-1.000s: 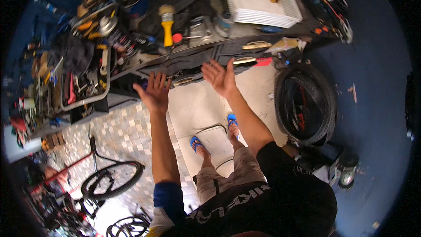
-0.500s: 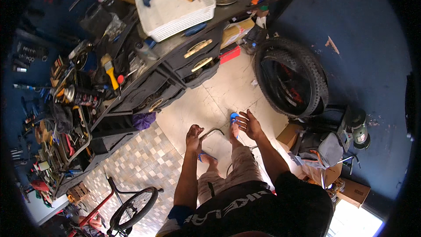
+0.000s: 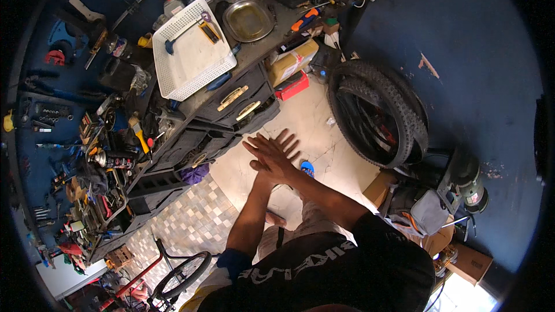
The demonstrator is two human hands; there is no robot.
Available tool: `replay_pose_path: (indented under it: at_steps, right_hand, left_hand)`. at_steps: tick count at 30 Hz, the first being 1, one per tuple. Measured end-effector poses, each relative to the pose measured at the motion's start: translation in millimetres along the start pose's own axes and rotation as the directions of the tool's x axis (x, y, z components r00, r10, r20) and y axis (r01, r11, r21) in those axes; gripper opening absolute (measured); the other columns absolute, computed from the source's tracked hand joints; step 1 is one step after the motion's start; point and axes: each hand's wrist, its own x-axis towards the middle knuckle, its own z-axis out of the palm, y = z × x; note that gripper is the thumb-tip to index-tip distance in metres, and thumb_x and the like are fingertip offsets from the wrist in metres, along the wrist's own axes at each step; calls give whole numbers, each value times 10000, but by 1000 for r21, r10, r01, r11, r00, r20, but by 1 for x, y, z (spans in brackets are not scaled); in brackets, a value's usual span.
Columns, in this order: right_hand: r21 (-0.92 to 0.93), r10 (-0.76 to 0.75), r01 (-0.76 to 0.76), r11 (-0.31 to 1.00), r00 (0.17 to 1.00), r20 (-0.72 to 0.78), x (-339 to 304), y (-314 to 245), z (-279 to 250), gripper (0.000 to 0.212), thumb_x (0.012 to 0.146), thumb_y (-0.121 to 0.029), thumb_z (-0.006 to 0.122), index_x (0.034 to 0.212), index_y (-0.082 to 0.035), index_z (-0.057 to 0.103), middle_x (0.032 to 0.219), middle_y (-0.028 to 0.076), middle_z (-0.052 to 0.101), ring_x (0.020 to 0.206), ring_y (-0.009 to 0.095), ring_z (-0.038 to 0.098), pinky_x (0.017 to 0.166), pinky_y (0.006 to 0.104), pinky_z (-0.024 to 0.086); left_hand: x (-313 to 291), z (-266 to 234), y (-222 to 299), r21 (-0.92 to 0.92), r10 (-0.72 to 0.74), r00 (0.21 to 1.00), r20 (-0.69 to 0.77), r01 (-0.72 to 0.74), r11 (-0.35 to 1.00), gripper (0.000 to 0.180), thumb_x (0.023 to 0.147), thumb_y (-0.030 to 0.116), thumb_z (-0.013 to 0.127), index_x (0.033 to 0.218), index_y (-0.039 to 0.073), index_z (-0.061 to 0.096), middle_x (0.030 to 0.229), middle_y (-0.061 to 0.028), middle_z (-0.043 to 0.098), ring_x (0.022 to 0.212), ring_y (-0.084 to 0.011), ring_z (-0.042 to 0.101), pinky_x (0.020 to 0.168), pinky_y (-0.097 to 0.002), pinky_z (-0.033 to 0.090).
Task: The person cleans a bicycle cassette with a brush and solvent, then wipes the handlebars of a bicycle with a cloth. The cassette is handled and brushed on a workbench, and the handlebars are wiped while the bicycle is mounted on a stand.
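Both hands meet in front of my body, crossed palm to palm and touching. My right hand (image 3: 269, 158) lies over the left one, its fingers stretched toward the upper left. From beneath it the fingers of my left hand (image 3: 288, 143) stick out, spread, toward the upper right; the left palm is hidden. I see no object in either hand. Beyond them stands a dark workbench with drawers (image 3: 217, 110). On its top sit a white plastic basket (image 3: 193, 60), holding a hammer-like tool and a yellow-handled tool, and a metal tray (image 3: 248, 21).
Several bicycle tyres (image 3: 407, 115) lean against the blue wall at right. Beside them are a grey bag (image 3: 425, 211) and cardboard boxes (image 3: 471, 263). Tools and a paintbrush (image 3: 139, 131) crowd the left bench. A bicycle wheel (image 3: 184, 275) is at lower left.
My hands were apart, with fingers spread; now they have come together and cross. The view has shifted, showing more of the bench top and the left wall.
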Motion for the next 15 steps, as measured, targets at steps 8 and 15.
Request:
replay_pose_path:
  at_steps: [8,15]
  right_hand:
    - [-8,37,-37,999,999,27,38,4,-5,593,1038,-535,497,1551,-238,495,1582,169,466,1497,428,359,1214,631,232]
    - [-481,240,-132,867,956,170,11,93,23,688,975,-484,617,1557,-154,454,1509,190,536,1453,417,428,1195,623,280]
  left_hand:
    - [14,87,70,-248,-158,795,-586,10,969,1256,774,1017,202,1665,131,190,1709,-124,260,1551,-348,285,1242,-556,247]
    - [-80,128,96,-40,-17,836,-549,-6,999,1197,803,997,194,1441,80,624,1687,-184,308,1559,-383,255,1256,-603,148]
